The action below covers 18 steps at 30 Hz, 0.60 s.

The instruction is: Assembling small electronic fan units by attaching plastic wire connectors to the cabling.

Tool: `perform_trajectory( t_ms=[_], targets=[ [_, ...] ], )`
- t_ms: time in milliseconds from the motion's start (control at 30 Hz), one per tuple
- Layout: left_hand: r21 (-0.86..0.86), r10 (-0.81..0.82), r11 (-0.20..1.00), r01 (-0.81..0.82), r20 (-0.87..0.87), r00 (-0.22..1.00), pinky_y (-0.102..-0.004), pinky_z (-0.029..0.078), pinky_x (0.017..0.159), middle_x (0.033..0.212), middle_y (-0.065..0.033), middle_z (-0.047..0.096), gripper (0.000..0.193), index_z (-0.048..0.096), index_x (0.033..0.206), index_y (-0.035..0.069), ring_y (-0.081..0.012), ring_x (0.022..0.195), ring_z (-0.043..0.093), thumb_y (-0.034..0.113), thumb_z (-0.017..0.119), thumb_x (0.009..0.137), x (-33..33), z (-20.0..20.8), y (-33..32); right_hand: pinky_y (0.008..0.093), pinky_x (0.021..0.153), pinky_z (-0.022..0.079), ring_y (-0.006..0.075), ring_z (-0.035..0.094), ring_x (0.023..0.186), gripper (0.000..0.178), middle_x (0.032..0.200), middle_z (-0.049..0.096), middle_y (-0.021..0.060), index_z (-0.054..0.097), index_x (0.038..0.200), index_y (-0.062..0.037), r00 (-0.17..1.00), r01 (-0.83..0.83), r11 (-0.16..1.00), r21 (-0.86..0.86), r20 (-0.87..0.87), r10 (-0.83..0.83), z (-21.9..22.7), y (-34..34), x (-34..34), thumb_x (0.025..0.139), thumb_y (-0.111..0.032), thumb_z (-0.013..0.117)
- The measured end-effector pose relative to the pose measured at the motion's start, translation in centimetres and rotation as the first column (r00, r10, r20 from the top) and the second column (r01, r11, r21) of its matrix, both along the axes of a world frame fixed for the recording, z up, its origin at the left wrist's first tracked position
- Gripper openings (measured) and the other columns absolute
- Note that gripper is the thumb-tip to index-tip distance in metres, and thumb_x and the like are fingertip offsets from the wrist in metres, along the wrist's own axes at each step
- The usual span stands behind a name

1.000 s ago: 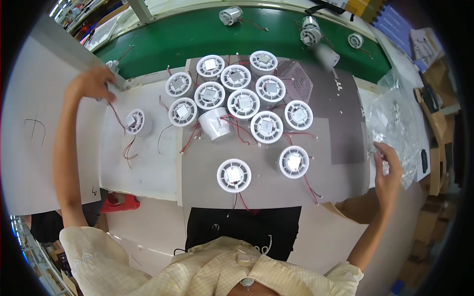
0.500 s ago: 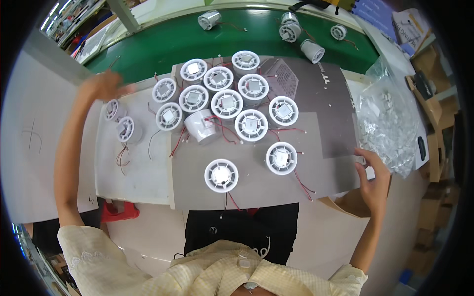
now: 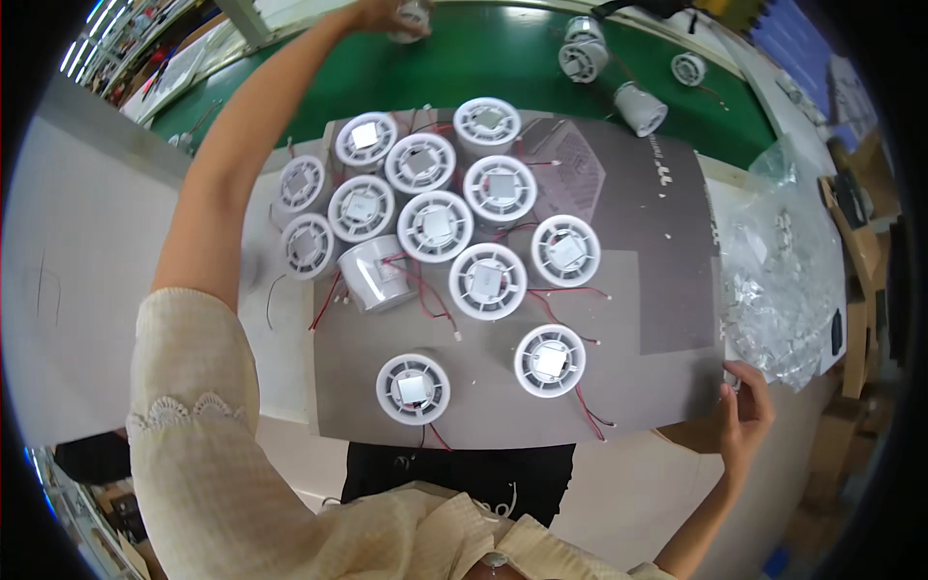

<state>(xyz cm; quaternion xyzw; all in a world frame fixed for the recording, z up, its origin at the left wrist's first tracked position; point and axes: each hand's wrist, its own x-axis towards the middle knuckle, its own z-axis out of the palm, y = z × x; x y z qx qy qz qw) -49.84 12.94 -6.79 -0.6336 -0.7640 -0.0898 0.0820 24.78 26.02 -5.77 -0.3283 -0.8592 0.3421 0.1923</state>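
Clasping a white unit (image 3: 414, 23), the left hand (image 3: 382, 14) is over the green strip (image 3: 338, 77), far from the right hand (image 3: 746, 416), whose finger and thumb bracket a pale piece (image 3: 732, 381), grip unclear. Between the hands, similar units (image 3: 435, 225) sit on the worktop (image 3: 638, 387); a bag (image 3: 778, 280) lies beyond the right hand.

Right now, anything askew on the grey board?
Yes: one white housing lies on its side at the cluster's near-left edge, its red wires trailing; the other housings on the grey board stand ribbed end up.

Cyls (image 3: 435, 226) on bd. (image 3: 657, 396), bag (image 3: 778, 280) to R, more cyls (image 3: 640, 109) on strip (image 3: 493, 68) behind
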Motion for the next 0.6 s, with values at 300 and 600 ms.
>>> perform_trajectory(
  t_ms=[300, 600],
  targets=[
    [-0.054, 0.582, 0.812, -0.582, 0.157, 0.798, -0.0294, 0.052, 0.083, 0.1, -0.0074, 0.07, 0.06, 0.057, 0.128, 0.0, -0.016, 0.093, 0.065, 0.041, 0.071, 0.086, 22.6, 17.7, -22.8, 0.0303, 0.099, 0.041, 0.0201, 0.057, 0.115, 0.026, 0.123, 0.062, 0.012, 0.063, 0.12, 0.0043, 0.999, 0.047, 0.998, -0.047, -0.004, -0.047, 0.8, -0.6, -0.4, 0.098, -0.01, 0.06],
    [-0.062, 0.63, 0.396, -0.916, 0.745, 0.222, -0.0223, 0.042, 0.075, 0.088, 0.0001, 0.058, 0.034, 0.064, 0.116, 0.002, -0.0091, 0.083, 0.05, 0.031, 0.052, 0.103, 36.8, 1.3, -38.6, 0.0268, 0.087, 0.047, 0.0146, 0.06, 0.094, 0.022, 0.12, 0.062, 0.0102, 0.066, 0.116, 0.0027, 0.997, -0.034, 0.998, -0.048, -0.072, 0.03, 0.6, -2.8, -3.3, 0.097, -0.007, 0.06]
  ],
)
